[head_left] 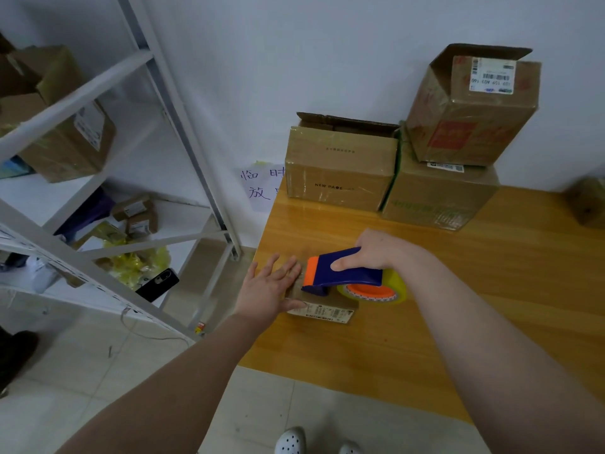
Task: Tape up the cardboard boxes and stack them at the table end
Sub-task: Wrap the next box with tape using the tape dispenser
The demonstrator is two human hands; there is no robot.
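Observation:
A small flat cardboard box [327,312] with a white label on its near side lies near the left edge of the wooden table [458,306]. My left hand [270,288] presses flat on its left end, fingers spread. My right hand [373,252] grips the blue and orange tape dispenser [343,273], whose front end rests on the box top; its yellowish tape roll [373,291] sits at the right. At the far table end stand three larger boxes: one with an open flap [340,165], a second [438,198] beside it, and an open third [471,109] stacked on the second.
A white metal shelf rack [108,152] with boxes, yellow bags and a black phone [157,285] stands left of the table. Another small box [587,201] sits at the far right edge. A handwritten paper sign [258,186] hangs on the wall. White shoes [289,442] show below.

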